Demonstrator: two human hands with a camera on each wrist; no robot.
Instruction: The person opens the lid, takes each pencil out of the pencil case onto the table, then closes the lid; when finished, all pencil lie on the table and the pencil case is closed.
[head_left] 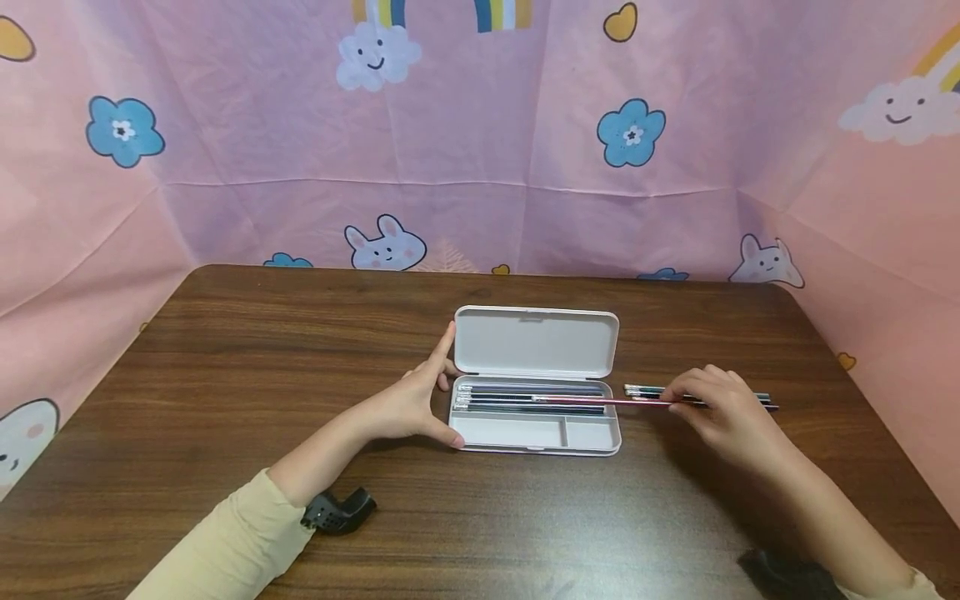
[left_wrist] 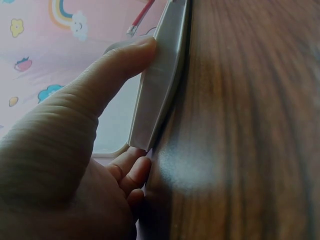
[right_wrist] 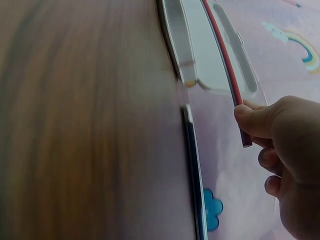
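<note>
A white pencil case point(head_left: 506, 432) lies with its lid point(head_left: 536, 342) raised at the back. Several dark pencils point(head_left: 495, 408) with pale eraser ends fill its long rear compartment. My left hand point(head_left: 408, 408) spreads along the case's left end, thumb at the front corner and index finger straight up beside the lid. In the left wrist view the thumb point(left_wrist: 125, 57) presses the case's side wall. Between thumb and fingers, my right hand point(head_left: 723, 417) pinches a red pencil point(head_left: 630, 402) near its right end. Its eraser end reaches over the dark pencils in the case.
More pencils point(head_left: 641, 389) lie on the wooden table point(head_left: 300, 350) right of the case, partly hidden under my right hand. Two smaller front compartments divide the case. A patterned pink cloth point(head_left: 480, 142) rises along the table's back and sides.
</note>
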